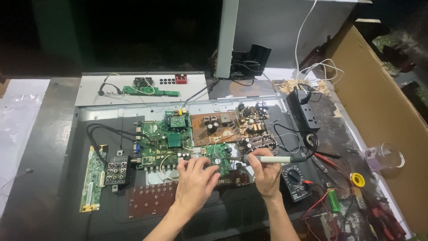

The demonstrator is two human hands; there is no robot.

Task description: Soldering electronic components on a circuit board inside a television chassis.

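My right hand (266, 175) grips a soldering iron (278, 159) with a pale handle, its tip pointing left onto a small green circuit board (218, 157). My left hand (195, 179) rests on the lower left of that small board, fingers spread and pressing it down. A larger green main board (160, 140) lies to the left and a brown power board (214, 127) sits behind. All of them rest on the metal back panel (111, 111) of a flat screen laid on the table.
A multimeter (295, 180) with red leads lies right of my right hand. A black power strip (303, 111), a yellow solder reel (357, 180), a clear plastic cup (384, 156) and pliers (388, 221) are on the right. A narrow green strip board (92, 178) lies at left.
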